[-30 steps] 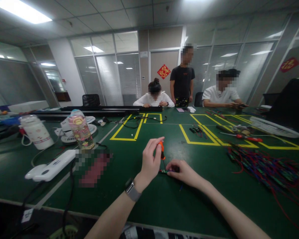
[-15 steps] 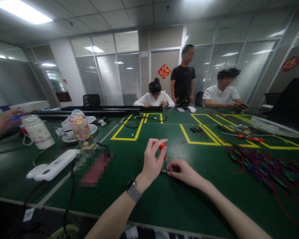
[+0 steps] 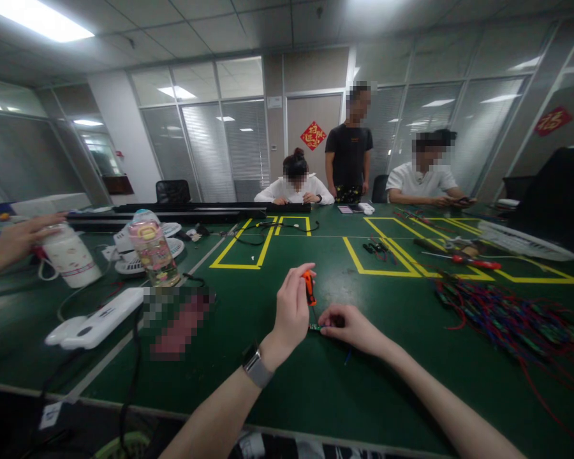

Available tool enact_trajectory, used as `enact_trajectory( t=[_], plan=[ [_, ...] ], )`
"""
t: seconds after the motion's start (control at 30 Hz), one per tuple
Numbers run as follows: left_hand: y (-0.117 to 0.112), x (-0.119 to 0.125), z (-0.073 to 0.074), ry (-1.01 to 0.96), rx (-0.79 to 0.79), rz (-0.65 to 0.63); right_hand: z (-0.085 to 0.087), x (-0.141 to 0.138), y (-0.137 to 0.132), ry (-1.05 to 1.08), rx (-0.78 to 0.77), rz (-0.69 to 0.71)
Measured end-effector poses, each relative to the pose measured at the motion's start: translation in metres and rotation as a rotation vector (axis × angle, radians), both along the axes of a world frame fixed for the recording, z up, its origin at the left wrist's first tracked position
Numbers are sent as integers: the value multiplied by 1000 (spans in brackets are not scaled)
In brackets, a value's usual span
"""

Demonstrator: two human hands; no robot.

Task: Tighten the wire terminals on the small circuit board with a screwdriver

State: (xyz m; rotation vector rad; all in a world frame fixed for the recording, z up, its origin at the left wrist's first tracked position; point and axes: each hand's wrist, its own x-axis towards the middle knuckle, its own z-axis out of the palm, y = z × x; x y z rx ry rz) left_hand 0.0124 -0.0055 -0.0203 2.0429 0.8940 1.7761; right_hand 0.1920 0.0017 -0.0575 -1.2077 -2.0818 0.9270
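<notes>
My left hand is closed around the orange-and-black handle of a screwdriver, held nearly upright. Its thin shaft points down at a small green circuit board on the green table. Whether the tip touches the board I cannot tell. My right hand pinches the board's right end, fingertips close to the surface. A short blue wire shows below that hand. Part of the board is hidden by my fingers.
A tangled pile of wired boards lies at right, beside a red screwdriver. Yellow tape rectangles mark the table. Left stand a pink bottle, a white power strip and a white flask touched by another person's hand.
My left fingers have shifted around the screwdriver handle, showing more of its orange side. My right hand stays at the board. At far left, another person's hand has reached the white flask's top.
</notes>
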Motion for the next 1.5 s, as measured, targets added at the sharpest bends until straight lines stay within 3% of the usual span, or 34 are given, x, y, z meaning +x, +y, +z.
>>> enact_trajectory(
  t=[0.23, 0.5, 0.6, 0.73, 0.93, 1.13, 1.3, 1.5],
  plan=[
    [-1, 0, 5, 38, 59, 85, -4, 1, 3, 34, -5, -23],
    [0, 1, 4, -6, -90, -18, -6, -4, 0, -17, 73, -79],
    [-1, 0, 5, 25, -64, -40, -7, -7, -2, -13, 94, -86],
    [-3, 0, 6, 26, 20, 22, -8, -9, -1, -9, 83, -96],
    [-1, 0, 4, -53, -53, -36, -9, -9, 0, -1, 79, -102],
    [1, 0, 7, 6, -33, 34, -9, -10, 0, -5, 78, -121],
    [0, 1, 6, -12, -90, -59, -8, -9, 0, -7, 79, -96],
    [-1, -1, 8, 44, -49, 35, -6, -7, -1, -27, 64, -81]
  ],
)
